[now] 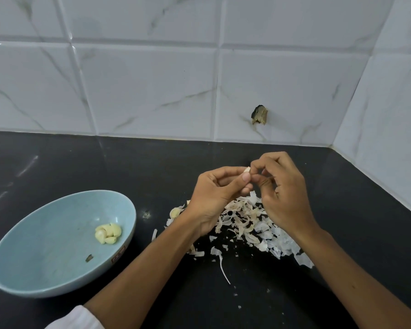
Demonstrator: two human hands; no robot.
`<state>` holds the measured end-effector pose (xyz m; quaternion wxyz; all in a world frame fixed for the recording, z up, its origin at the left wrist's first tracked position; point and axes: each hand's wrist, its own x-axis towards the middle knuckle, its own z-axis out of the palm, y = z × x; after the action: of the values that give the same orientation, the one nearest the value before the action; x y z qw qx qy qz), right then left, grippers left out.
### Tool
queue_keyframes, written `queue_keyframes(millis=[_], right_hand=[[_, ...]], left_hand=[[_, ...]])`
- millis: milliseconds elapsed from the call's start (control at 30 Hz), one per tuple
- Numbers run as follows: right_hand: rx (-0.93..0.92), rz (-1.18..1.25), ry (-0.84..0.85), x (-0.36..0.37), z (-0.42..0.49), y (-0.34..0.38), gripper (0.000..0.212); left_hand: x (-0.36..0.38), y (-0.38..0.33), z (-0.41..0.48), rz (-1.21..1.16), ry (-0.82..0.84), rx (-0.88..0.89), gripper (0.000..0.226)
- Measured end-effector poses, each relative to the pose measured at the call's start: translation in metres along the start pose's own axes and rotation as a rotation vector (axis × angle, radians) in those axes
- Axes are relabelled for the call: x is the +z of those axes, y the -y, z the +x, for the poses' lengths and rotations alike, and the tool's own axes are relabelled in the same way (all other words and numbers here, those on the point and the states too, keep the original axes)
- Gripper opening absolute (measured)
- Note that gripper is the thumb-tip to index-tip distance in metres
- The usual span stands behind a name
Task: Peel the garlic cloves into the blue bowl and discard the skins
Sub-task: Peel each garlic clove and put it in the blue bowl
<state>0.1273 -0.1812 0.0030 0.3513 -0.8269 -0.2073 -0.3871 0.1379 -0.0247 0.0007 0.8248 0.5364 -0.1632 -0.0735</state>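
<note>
Above the black desk (57, 162), the left hand (214, 193) and right hand (282, 193) both pinch one garlic clove (247, 169), each grip clamped on it. Loose skins (247, 224) lie heaped on the desk beneath them. Peeled cloves (107, 233) sit in the blue bowl (40, 238), well to the left.

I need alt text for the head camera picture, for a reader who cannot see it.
The left hand and right hand pinch a garlic clove between them above a pile of garlic skins on a black counter. To their left, a blue bowl holds a few peeled cloves.
</note>
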Motion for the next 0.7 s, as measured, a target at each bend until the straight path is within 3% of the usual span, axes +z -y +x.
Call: queue_keyframes(millis=[200,400,567,700], right_hand=[[0.003,0.021,0.099,-0.002,0.0,0.0,0.019],[-0.107,-0.025,0.385,-0.004,-0.005,0.002,0.018],[-0.014,-0.008,0.439,-0.016,0.002,-0.001,0.011],[0.083,-0.063,0.477,-0.021,0.004,-0.005,0.019]], left_hand=[[-0.003,-0.001,0.003,-0.051,-0.078,-0.02,0.031],[-0.016,-0.01,0.01,-0.094,-0.22,0.002,0.023],[-0.014,-0.01,0.009,0.016,-0.193,0.003,0.022],[-0.013,-0.009,0.008,0.019,-0.155,0.014,0.022]])
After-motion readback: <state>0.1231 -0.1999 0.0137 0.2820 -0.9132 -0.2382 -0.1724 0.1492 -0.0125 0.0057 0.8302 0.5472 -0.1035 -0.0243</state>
